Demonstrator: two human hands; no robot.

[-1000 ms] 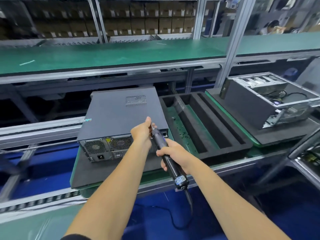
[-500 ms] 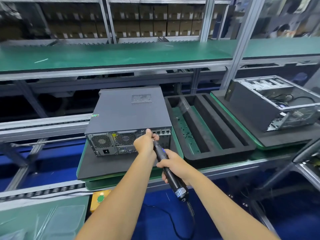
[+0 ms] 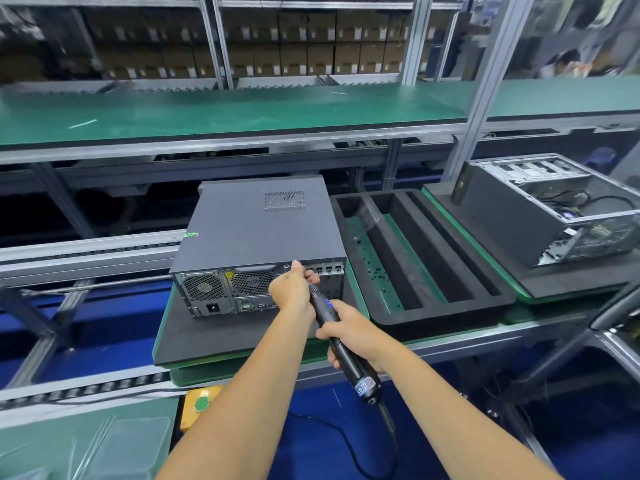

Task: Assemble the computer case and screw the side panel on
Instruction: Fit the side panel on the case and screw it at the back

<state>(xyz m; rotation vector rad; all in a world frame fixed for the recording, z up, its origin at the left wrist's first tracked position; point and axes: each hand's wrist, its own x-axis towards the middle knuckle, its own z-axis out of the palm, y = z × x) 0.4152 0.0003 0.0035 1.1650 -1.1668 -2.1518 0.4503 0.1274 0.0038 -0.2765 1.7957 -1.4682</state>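
Both arms outstretched — left grip (image 3: 292,289) pinched, right grip (image 3: 349,332) clenched.

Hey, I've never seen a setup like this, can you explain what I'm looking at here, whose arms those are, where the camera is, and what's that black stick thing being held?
The camera sits on a person's head, looking down at their own arms over a factory assembly line. The right hand grips an electric screwdriver with a cable at its end. The left hand holds the tool's tip steady against the back of a closed computer case, which lies on a dark foam pad. Beside it is a black foam tray with small screws in one slot. Further right lies a second case, still open.
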